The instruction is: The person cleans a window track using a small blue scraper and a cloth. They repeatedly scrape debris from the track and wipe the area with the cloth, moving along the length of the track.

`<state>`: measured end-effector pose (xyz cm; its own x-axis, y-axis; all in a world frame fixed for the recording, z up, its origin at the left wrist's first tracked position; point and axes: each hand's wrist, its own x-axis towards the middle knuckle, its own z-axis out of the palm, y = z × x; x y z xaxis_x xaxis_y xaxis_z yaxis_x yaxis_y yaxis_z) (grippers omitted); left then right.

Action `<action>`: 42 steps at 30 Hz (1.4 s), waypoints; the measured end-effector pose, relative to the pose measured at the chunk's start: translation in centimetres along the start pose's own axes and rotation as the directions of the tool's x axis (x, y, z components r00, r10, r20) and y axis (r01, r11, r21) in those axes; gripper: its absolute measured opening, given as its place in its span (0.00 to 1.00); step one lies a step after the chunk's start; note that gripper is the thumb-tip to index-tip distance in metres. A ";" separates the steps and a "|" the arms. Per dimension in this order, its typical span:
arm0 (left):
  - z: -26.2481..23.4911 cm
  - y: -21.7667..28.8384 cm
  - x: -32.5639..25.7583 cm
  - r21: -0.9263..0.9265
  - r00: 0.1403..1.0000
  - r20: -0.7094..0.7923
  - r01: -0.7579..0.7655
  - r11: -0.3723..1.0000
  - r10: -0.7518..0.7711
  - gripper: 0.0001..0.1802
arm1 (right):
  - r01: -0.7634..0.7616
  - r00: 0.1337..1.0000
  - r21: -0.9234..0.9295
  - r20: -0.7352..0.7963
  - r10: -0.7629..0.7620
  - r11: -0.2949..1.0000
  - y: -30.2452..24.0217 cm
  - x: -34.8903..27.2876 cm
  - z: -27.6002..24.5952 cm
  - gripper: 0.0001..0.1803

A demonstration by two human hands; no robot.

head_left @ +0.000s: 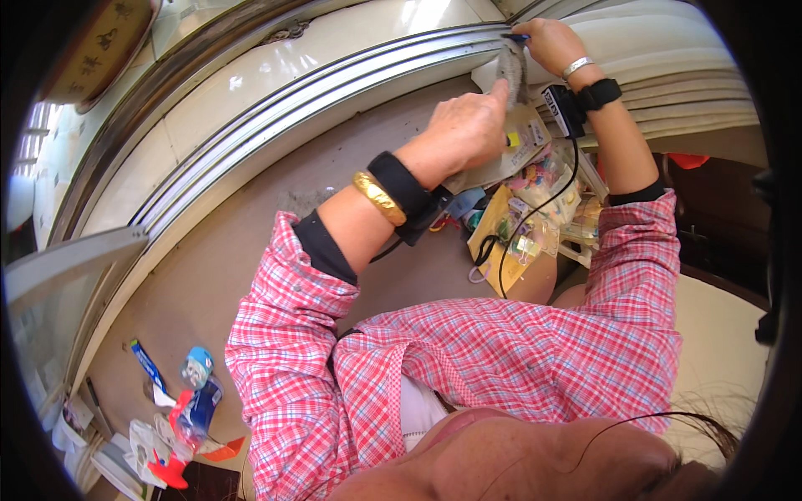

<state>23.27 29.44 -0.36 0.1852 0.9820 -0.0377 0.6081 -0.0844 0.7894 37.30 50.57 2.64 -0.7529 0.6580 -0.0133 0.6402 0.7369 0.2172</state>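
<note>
My right hand (pixel 553 46) is closed on a slim blue tool (pixel 518 37), its dark tip at the far end of the metal window track (pixel 368 73). The tool's kind cannot be made out. A grey, dirty-looking cloth (pixel 511 73) hangs just below it. My left hand (pixel 469 125) is closed at the cloth's lower part, its index finger stretched along it. The other left fingers are curled and partly hidden. Black straps with small devices circle both wrists.
Right of my left hand lies a pile of papers and small plastic packets (pixel 535 196), crossed by a black cable (pixel 561 190). Folded pale curtain (pixel 668 75) stands at the far right. Bottles (pixel 199 405) and a blue tube (pixel 148 365) lie at lower left, near an open window sash (pixel 75 255).
</note>
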 end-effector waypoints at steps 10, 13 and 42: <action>2.5 -3.7 5.3 -0.076 0.975 -0.130 -0.190 0.979 0.180 0.27 | -0.128 0.967 -0.117 0.206 0.150 0.985 6.0 2.2 4.2 0.15; 2.8 -4.3 6.0 -0.123 0.975 -0.111 -0.205 0.971 0.192 0.26 | -0.129 0.966 -0.164 0.203 0.162 0.978 6.9 2.7 5.7 0.15; -1.1 -5.2 -2.3 -0.153 0.935 -0.278 -0.268 0.951 0.219 0.21 | 0.141 0.981 -0.077 0.145 -0.129 0.987 -1.2 1.6 4.2 0.12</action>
<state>18.86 27.81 -3.71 0.0919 0.9470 0.3078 0.4107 -0.3176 0.8547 36.00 51.43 -1.74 -0.7990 0.5728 -0.1829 0.5137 0.8084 0.2872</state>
